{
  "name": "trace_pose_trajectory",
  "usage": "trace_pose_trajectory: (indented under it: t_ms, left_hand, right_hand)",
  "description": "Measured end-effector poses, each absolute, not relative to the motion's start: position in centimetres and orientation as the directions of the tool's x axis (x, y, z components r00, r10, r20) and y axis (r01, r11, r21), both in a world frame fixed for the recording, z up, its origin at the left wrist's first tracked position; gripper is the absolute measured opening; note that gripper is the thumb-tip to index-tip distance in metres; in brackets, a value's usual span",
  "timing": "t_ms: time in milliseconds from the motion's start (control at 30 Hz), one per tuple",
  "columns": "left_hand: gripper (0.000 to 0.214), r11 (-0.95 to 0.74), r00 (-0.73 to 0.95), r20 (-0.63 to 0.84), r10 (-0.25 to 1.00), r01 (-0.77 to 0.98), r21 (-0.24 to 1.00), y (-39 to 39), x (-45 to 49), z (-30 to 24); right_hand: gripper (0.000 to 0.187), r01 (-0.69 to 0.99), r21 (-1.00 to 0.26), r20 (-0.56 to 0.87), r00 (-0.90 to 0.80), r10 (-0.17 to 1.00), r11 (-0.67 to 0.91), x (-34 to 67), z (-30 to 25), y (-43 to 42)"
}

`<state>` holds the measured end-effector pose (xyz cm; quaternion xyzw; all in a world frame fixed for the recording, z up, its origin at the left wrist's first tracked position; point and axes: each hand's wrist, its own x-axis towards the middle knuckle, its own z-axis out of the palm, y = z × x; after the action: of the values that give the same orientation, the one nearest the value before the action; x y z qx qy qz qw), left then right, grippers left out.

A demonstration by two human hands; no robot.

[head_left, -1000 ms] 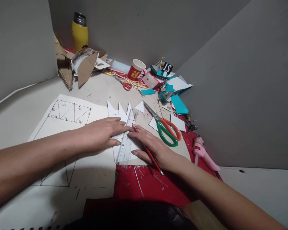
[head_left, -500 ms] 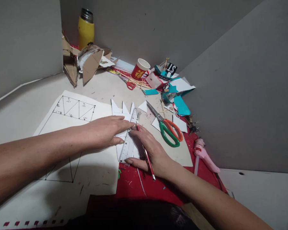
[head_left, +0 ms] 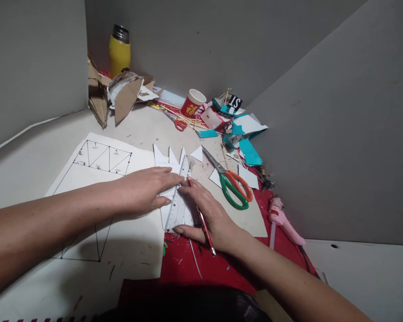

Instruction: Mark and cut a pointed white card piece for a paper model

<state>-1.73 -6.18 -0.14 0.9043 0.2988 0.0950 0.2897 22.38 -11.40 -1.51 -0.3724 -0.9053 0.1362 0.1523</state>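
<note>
Ruler down on the white spiky cutout, messy grey corner all around me.
My left hand (head_left: pixel 151 185) lies flat, fingers stretched out over the cutout (head_left: pixel 161 157) to the clear ruler (head_left: pixel 177 201); my right hand (head_left: pixel 211 212) hangs on to a red pencil (head_left: pixel 204 226), thumb spread to the ruler's near end. Under my left arm there's a pale sheet (head_left: pixel 137 250) with inked triangles, beside a scrap-littered red cloth (head_left: pixel 221 268). Grey walls (head_left: pixel 188 44) box in the clutter, yellow bottle (head_left: pixel 119 54) and paper cup (head_left: pixel 192 107) included.
</note>
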Motion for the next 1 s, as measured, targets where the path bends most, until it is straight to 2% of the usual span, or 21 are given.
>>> trace_pose_trajectory:
  t_ms: [1000]
  left_hand:
    - [0.055, -0.662, 0.808, 0.006, 0.589, 0.478, 0.577, -6.10, -1.79, -0.32]
  right_hand:
    - [0.072, 0.629, -0.343, 0.216, -0.670, 0.711, 0.697, 22.19, -1.71, -11.39]
